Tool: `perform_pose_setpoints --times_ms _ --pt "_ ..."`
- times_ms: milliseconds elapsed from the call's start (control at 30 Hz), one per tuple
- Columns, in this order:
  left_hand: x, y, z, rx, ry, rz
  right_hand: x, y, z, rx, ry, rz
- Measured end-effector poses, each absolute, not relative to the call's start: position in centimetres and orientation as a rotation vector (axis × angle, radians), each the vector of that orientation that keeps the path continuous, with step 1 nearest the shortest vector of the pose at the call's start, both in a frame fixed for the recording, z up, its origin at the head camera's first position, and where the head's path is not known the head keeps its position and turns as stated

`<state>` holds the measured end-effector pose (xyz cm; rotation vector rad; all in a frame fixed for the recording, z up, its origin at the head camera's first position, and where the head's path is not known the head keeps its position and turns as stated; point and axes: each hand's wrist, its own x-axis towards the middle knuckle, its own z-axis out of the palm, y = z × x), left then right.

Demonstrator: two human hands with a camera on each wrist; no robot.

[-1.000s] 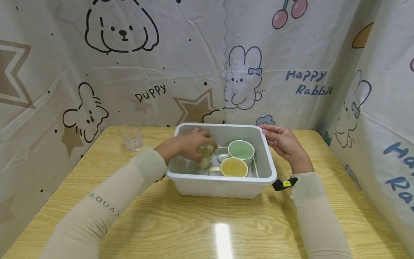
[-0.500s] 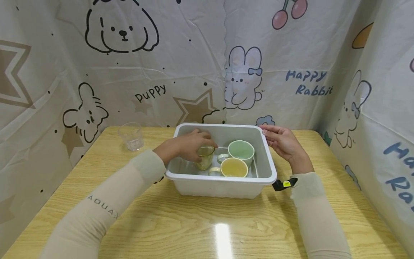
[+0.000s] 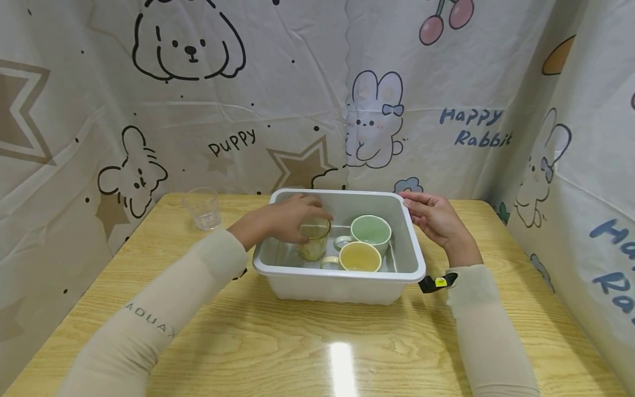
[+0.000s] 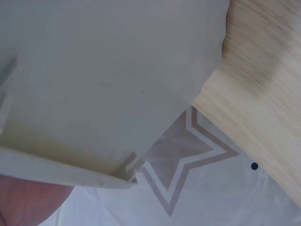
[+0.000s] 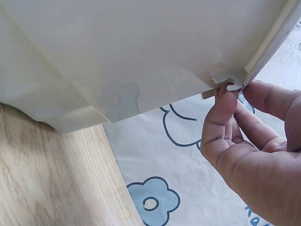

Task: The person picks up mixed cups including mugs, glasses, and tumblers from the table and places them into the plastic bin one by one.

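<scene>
In the head view a white plastic bin (image 3: 342, 274) stands on the table. Inside its left part is a clear amber glass (image 3: 316, 248), upright. My left hand (image 3: 292, 218) reaches over the bin's left rim and holds that glass near its top, thumb on the near side and fingers at the far side. My right hand (image 3: 436, 223) pinches the rim at the bin's far right corner; the right wrist view shows thumb and fingers (image 5: 223, 110) at the rim's underside. To the right of the glass sit a green mug (image 3: 371, 231) and a yellow mug (image 3: 360, 258).
A clear glass (image 3: 204, 209) stands on the wooden table (image 3: 297, 342) at the back left, outside the bin. Printed curtains (image 3: 278, 99) close off the back and both sides. The left wrist view mostly shows the bin's outer wall (image 4: 103, 84).
My left hand has risen slightly and drawn back a little to the left, and more of the amber glass shows. The right hand keeps its place on the rim.
</scene>
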<state>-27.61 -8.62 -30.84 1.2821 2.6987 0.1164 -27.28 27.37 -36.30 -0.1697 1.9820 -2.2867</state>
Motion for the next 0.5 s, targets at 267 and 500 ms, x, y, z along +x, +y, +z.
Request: perform_pose_setpoints --times_ms 267,500 --pt "-27.4 -9.2 -30.3 1.277 2.733 0.13 -27.3 27.5 -36.4 -0.17 1.989 -2.28" --pt "-27.5 -10.0 -29.9 1.258 2.767 0.177 -27.3 27.4 -36.3 -0.157 2.006 -2.263"
